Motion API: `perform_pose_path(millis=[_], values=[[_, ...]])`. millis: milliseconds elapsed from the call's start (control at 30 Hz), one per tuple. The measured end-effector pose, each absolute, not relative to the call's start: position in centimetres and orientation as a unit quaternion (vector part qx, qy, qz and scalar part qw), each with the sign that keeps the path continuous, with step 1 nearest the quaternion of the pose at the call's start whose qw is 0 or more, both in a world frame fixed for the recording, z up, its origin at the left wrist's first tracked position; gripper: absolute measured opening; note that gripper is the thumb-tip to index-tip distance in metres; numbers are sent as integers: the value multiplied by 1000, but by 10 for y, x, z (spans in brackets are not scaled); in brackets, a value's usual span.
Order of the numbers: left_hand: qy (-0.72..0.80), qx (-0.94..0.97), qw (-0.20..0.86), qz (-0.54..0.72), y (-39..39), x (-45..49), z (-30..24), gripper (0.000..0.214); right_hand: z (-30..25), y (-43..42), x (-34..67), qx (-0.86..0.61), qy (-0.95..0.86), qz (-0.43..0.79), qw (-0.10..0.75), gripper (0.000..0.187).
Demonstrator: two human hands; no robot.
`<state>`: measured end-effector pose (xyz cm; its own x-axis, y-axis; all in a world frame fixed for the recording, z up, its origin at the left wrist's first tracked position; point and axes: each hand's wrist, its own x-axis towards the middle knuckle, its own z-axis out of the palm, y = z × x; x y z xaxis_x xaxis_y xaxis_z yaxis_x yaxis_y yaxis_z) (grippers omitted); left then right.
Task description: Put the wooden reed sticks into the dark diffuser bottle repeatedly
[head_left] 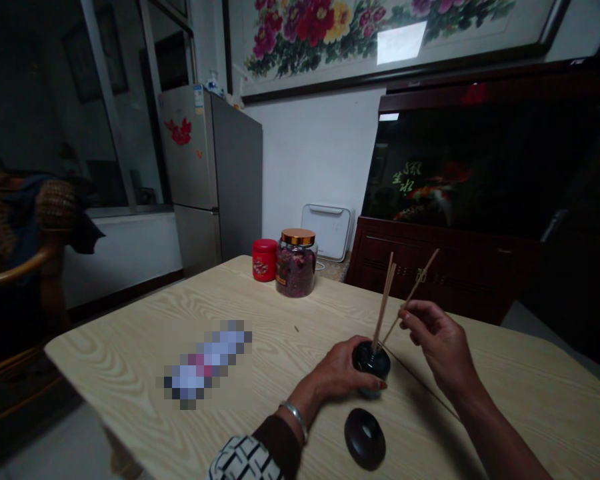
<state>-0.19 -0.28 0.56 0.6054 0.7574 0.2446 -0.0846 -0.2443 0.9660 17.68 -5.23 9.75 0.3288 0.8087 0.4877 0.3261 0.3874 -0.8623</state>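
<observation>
- Currently, the left hand (337, 367) is wrapped around the dark bottle (373, 363), thumb on its nearer side and fingers about the far side; a silvery bracelet (296, 419) circles that wrist.
- The right hand (440, 340), above and to the right of the bottle, pinches a slim stick (423, 283) between thumb and fingertip; it slants down to the bottle's top, though whether its lower end sits inside the opening I cannot tell.
- A bunch of upright sticks (384, 307) rises from the bottle's top, leaning slightly right and close beside the pinched one.
- A dark ring (363, 448) lies on the table (305, 373), just on the near side of the bottle and apart from it.
- A thin dark line (425, 383) runs right of the bottle towards the right forearm; stick or shadow, I cannot tell.
- Well left of the bottle lies a long item (207, 365), too blurred to name; beyond the bottle and to its left stand a lidded glass jar (296, 270) and a red canister (265, 260).
- My judgement of the risks: a sideways push on the tall sticks could tip the bottle if the left hand's hold slackened, and any liquid inside might spill; pressing at a slant could bend or snap the pinched stick, or snag its neighbours.
</observation>
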Motion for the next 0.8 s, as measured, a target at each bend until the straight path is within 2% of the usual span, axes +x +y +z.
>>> perform_pose_path(millis=[200, 333, 433, 500, 600, 800], values=[[247, 699, 557, 374, -2, -2, 5, 70, 91, -51, 170, -543, -610, 262, 515, 27], [242, 701, 555, 375, -2, -2, 3, 71, 86, -49, 189, -558, -666, 294, 399, 29], [234, 687, 576, 376, -1, -1, 1, 71, 72, -46, 221, -612, -714, 221, 258, 19], [225, 676, 592, 377, 0, 0, -1, 71, 61, -44, 242, -680, -713, 124, 117, 11], [223, 671, 599, 374, 1, 2, -2, 73, 49, -45, 258, -737, -673, 43, -32, 11], [227, 678, 591, 373, -1, 0, 3, 69, 43, -48, 252, -742, -667, 49, -58, 17]])
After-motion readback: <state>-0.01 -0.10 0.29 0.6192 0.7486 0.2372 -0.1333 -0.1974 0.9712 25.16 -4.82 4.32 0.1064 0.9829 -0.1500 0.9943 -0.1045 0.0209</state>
